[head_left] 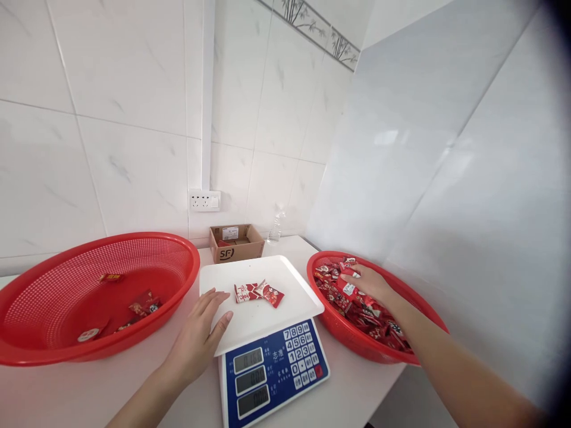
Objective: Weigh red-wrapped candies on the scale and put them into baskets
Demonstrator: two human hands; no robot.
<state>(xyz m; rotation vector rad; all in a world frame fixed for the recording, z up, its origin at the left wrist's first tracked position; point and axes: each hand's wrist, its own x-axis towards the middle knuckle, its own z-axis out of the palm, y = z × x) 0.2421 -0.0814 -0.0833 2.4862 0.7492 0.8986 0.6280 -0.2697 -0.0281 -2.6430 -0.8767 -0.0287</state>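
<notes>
My left hand [200, 336] is open, its fingers stretched over the left edge of the white weighing tray [267, 270]. Two small red-and-white snack packets [270, 293] lie overlapping on that tray, just right of my fingertips. Beneath the tray is a blue digital scale [276, 368] with three displays and a keypad; its lit digits are too faint to read surely. My right hand [368, 282] reaches into the right red basket [339, 336], which is heaped with red snack packets [339, 300]. Thumb and fingers close on a packet at the top of the pile.
At left stands a larger red perforated basket [147, 235] with several packets scattered on its bottom. A small open cardboard box [238, 244] and a clear plastic bottle [276, 224] stand behind the scale. A wall socket [205, 200] is above the box, and grey panelling [423, 178] rises on the right.
</notes>
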